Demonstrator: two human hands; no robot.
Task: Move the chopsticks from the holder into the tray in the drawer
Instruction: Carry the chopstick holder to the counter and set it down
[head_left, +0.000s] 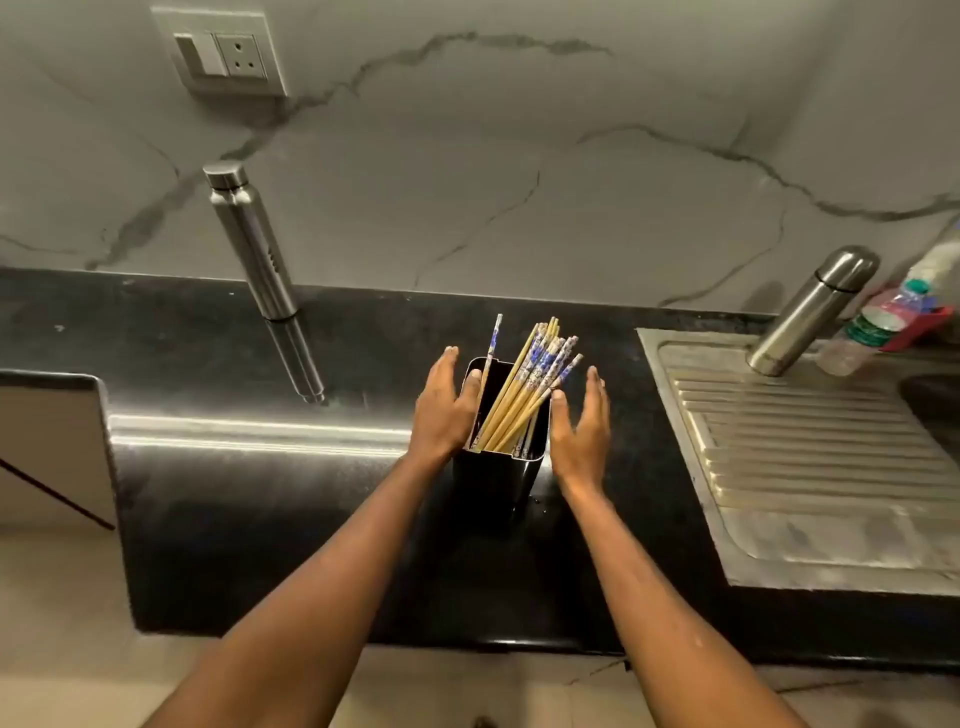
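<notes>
The chopsticks (524, 384) stood in the black holder (493, 488) at frame centre, on the dark countertop (260, 493). The left hand (441, 415) and right hand (584, 431) flanked the holder, fingers straight, thumbs touching its rim.

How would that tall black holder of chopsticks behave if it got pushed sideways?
Probably tippy: the holder is tall and narrow, and the chopsticks lean to one side above its rim. Its glossy walls and the shiny counter suggest it could also slide. The loose chopsticks would likely scatter if it fell.
</notes>
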